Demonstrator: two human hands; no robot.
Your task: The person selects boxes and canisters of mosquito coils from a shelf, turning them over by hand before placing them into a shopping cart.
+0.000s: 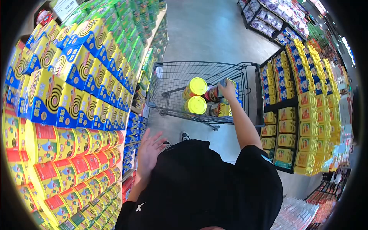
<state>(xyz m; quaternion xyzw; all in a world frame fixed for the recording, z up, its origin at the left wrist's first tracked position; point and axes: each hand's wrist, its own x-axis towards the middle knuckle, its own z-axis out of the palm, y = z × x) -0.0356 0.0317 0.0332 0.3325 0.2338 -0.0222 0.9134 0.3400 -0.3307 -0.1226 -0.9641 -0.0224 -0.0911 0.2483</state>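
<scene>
- Far left, a tall shelf carries blue-and-yellow boxes (69,76) above rows of red-and-yellow tins (57,153).
- The left hand (149,149) is near, just beside that shelf's edge. Its fingers are spread and the palm is bare, so it is released and holds nothing. It touches neither boxes nor tins.
- In the middle, farther off, stands a wire shopping cart (199,65). Two yellow-lidded cans (196,96) lie at its left side, one behind the other. Their lids face the camera, so their long axes point roughly toward the viewer.
- The right hand (229,90) reaches far forward into the cart, its arm stretched from the near right. Its fingers curl over a dark item (222,82) just right of the cans. I cannot tell whether they clench it or only rest on it.
- The right hand is by far the nearer to the cart's load, while the left is well apart from it, back and to the left.
- On the right, a dark rack holds yellow packs (306,115).
</scene>
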